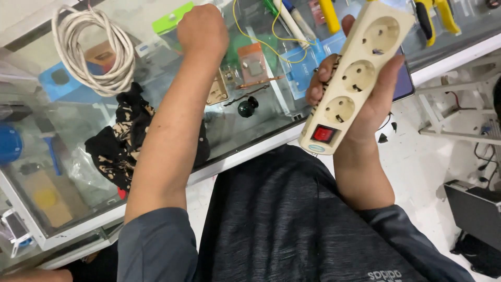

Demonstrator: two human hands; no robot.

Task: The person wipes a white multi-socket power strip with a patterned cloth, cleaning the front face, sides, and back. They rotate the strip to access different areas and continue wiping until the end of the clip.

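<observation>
While it is held up in the air above the person's lap, just off the front edge of the counter, the cream plastic power strip (350, 78) with three round sockets and a red rocker switch (323, 134) at its near end lies tilted, its socket face turned toward the camera. It sits in the right hand (360, 99), which grasps it from behind, fingers curling round the left edge and the thumb along the right edge. Beyond it, the left hand (202, 27) is clenched into a fist over the far part of the glass-topped counter (245, 133); whether it grips anything I cannot tell. Near that fist a thin yellow wire (271, 44) loops across the glass, and a small dark green round knob (247, 106) lies closer in. Left of the forearm lies a crumpled black patterned cloth (122, 138), and past it a coiled white cable (94, 49). Yellow-handled tools (433, 15) rest at the far right.
</observation>
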